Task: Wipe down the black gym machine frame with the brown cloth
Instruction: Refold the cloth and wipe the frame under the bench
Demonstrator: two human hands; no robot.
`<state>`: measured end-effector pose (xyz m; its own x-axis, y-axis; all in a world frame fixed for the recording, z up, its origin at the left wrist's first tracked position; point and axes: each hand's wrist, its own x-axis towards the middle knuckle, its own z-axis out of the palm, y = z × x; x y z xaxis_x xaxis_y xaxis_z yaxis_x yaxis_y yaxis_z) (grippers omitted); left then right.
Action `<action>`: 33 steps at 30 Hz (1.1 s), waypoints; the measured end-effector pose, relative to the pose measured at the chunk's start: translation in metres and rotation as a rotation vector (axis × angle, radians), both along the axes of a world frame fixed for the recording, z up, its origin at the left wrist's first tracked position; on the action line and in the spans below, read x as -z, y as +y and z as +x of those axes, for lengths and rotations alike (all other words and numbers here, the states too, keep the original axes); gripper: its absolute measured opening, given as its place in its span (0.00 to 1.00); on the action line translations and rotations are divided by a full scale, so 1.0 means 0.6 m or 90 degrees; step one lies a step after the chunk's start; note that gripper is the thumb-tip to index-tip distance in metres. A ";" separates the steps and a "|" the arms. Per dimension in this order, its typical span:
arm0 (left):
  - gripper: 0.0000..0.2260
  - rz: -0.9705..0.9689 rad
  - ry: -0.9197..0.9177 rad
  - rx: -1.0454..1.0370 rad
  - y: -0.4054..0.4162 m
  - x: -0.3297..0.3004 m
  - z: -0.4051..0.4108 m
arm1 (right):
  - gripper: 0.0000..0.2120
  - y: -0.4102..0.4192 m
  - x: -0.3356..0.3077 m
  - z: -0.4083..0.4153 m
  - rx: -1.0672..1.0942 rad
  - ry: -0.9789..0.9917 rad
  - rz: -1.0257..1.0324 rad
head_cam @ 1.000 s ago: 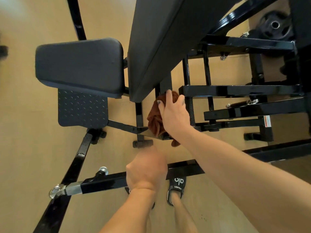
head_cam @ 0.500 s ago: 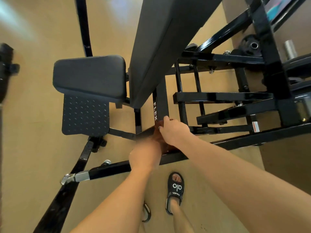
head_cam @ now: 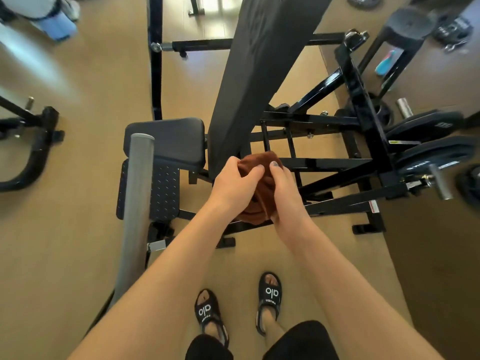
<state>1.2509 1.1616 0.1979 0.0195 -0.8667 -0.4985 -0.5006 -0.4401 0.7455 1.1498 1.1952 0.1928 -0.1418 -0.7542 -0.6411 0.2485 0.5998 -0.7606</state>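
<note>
I hold the brown cloth (head_cam: 262,188) bunched between both hands, up off the black frame (head_cam: 324,162) and above its lower bars; my left hand (head_cam: 235,184) curls round the cloth's left side, thumb and fingers pinching a fold at the top; my right hand (head_cam: 284,189) grips the right side, fingers wrapped over it; the long back pad (head_cam: 259,74) slants away just beyond my knuckles; the seat pad (head_cam: 168,141) sits to the left, a grey bar (head_cam: 136,203) beside it; my black sandals (head_cam: 268,297) stand on the tan floor (head_cam: 78,229); weight plates (head_cam: 428,152) hang at right.
</note>
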 end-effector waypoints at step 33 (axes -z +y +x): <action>0.15 -0.118 0.090 0.143 0.328 -0.070 0.455 | 0.17 0.347 -0.159 0.391 -0.027 0.462 -0.298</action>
